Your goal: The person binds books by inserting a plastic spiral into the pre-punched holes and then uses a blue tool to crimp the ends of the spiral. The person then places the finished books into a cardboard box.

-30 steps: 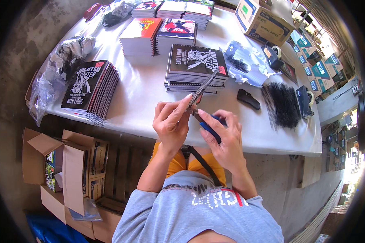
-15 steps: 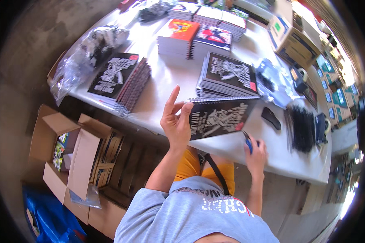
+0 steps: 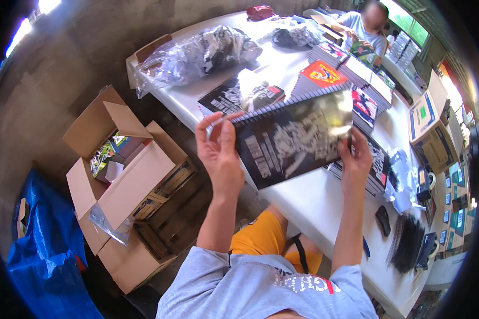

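In the head view, a black-covered, rectangular, spiral-bound paper notebook [image 3: 295,141] is held up, tilted, at the near edge of the white-covered desk [image 3: 303,199], the left hand [image 3: 222,151] pinching its binding corner, the right hand [image 3: 356,159] gripping its opposite edge. The step in hand appears to be turning or checking the notebook; the next move calls for steady fingers on both sides.

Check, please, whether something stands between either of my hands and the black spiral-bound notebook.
Nothing visible does. The left hand touches the black spiral-bound notebook at its spiral's left end, and the right hand holds its right edge. The orange-covered notebooks are behind it, not between.
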`<state>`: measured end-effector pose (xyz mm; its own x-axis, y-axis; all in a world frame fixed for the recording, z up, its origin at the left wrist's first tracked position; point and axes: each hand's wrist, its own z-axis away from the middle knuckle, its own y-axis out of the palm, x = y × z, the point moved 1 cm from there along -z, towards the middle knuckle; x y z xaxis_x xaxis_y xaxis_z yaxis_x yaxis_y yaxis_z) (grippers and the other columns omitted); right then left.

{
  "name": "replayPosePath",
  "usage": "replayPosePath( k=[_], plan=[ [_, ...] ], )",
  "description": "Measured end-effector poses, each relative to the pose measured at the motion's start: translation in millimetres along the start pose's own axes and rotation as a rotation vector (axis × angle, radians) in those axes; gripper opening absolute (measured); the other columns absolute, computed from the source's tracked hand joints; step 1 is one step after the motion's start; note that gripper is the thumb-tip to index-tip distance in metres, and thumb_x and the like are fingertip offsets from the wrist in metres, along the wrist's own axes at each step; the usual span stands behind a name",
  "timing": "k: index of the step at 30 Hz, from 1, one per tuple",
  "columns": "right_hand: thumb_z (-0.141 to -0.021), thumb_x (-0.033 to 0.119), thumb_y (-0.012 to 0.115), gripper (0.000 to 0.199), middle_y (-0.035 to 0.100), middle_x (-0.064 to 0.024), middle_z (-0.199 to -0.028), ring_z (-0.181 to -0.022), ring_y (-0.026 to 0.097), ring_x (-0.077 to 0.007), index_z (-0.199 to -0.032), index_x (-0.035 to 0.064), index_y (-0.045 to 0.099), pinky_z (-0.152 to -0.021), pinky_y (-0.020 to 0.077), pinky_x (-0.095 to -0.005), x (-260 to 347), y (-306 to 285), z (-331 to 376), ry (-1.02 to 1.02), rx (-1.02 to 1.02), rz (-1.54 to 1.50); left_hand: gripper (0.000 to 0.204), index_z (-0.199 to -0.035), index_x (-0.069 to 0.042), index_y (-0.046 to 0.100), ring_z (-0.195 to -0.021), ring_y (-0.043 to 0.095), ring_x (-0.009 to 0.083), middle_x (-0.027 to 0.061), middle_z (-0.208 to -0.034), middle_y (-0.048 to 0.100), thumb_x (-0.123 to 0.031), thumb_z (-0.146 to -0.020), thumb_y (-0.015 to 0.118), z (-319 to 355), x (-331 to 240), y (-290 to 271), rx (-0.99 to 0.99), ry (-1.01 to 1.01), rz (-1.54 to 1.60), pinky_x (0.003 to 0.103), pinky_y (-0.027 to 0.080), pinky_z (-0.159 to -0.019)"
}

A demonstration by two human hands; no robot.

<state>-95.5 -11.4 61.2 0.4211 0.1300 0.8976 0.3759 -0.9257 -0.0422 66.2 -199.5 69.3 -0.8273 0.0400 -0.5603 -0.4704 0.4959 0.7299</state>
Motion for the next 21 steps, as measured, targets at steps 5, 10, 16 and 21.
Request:
replayPosePath(
  k=[5,10,16,21],
  plan=[
    [-0.070,0.017,0.076,0.068,0.058,-0.0121,-0.112,-0.094,0.059,-0.0268,-0.129,0.0071,0.045,-0.092,0.0400,-0.0375,92,89,-44,-0.917,-0.238,0.651,0.017,-0.108,-0.004,0.046,-0.083,0.058,0.0094,0.0136,-0.098,0.064,-0.004,-0.092,0.049,-56,-33,-6,0.104,0.258,-0.188,0.019,0.044,-0.073],
    [-0.071,0.012,0.073,0.062,0.067,-0.0064,-0.086,-0.077,0.063,-0.0203,-0.128,0.0184,0.049,-0.075,0.0473,-0.0326,142,160,-57,-0.858,0.495,0.562,0.026,-0.110,-0.003,0.051,-0.088,0.058,0.0105,0.0108,-0.099,0.064,-0.009,-0.086,0.060,-98,-79,21,0.436,0.543,-0.683,0.023,0.044,-0.078],
    [-0.083,0.013,0.062,0.055,0.058,-0.0073,-0.107,-0.085,0.058,-0.0159,-0.133,0.0108,0.039,-0.071,0.0502,-0.0324,52,159,-144,0.057,0.270,-0.286,0.037,-0.112,-0.002,0.057,-0.102,0.056,0.0225,0.0138,-0.110,0.060,-0.029,-0.086,0.060,-170,-50,-43,0.106,0.556,-0.774,0.033,0.040,-0.091],
    [-0.077,0.020,0.067,0.062,0.062,-0.0144,-0.097,-0.091,0.060,-0.0223,-0.129,0.0007,0.041,-0.082,0.0466,-0.0349,-71,161,-135,0.273,0.211,0.332,0.047,-0.119,0.001,0.052,-0.112,0.050,0.0286,0.0183,-0.118,0.054,-0.037,-0.090,0.052,-142,41,-109,0.029,0.035,-0.914,0.033,0.036,-0.097]
  ],
)
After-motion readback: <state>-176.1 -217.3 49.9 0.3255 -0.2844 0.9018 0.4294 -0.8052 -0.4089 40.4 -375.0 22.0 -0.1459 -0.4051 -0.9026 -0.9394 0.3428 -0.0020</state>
